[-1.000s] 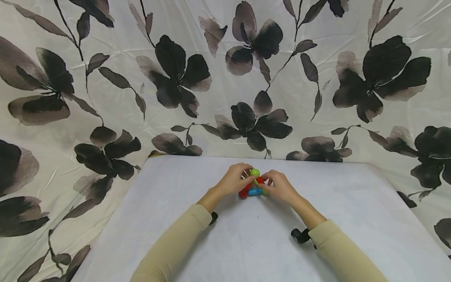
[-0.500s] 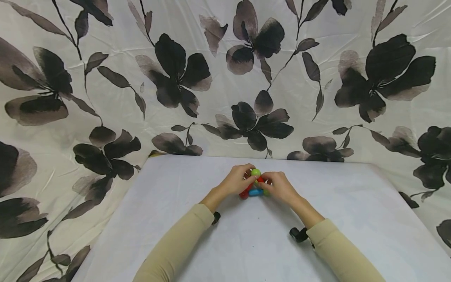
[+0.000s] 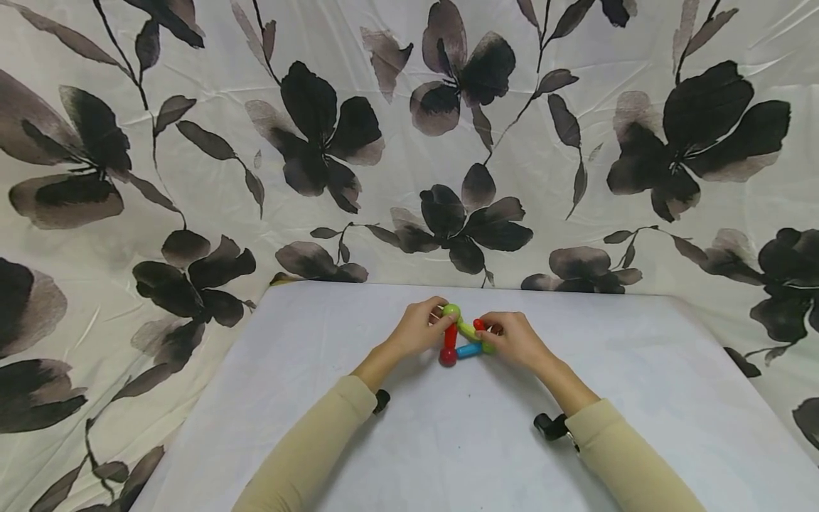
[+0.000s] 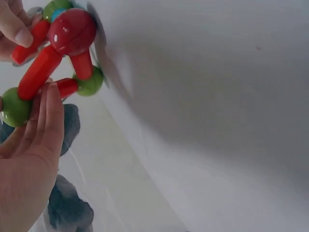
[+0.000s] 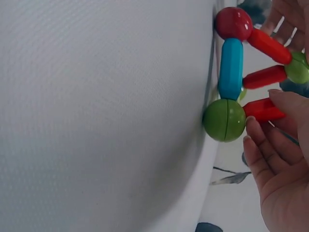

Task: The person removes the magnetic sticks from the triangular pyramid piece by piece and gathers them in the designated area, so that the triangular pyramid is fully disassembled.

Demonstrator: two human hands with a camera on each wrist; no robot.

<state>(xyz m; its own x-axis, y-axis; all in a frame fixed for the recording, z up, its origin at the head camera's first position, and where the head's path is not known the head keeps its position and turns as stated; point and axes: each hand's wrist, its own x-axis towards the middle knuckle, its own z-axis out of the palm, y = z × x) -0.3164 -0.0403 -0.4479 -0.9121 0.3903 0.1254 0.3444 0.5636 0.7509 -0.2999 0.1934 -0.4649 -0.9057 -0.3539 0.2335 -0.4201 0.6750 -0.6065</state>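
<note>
A ball-and-rod building toy stands on the white table, with a dark red ball (image 3: 448,357) at its front corner and a blue rod (image 5: 231,68) running to a green ball (image 5: 224,120). My left hand (image 3: 419,327) holds the raised top green ball (image 3: 451,311), its fingers behind the ball and the red rod (image 4: 40,72) below it. My right hand (image 3: 515,336) pinches a short red rod (image 5: 264,110) between thumb and fingers. That rod's lower end meets the green ball on the right. Its upper end is apart from the top ball.
The white table surface (image 3: 467,441) extends around the toy, its back edge just beyond the hands. A cloth with dark flowers (image 3: 448,142) hangs behind it. Black wrist cameras (image 3: 550,427) sit below both sleeves.
My left hand has drawn the top green ball slightly left, opening a gap between it and the red rod in my right hand. The dark red ball has shifted slightly right.
</note>
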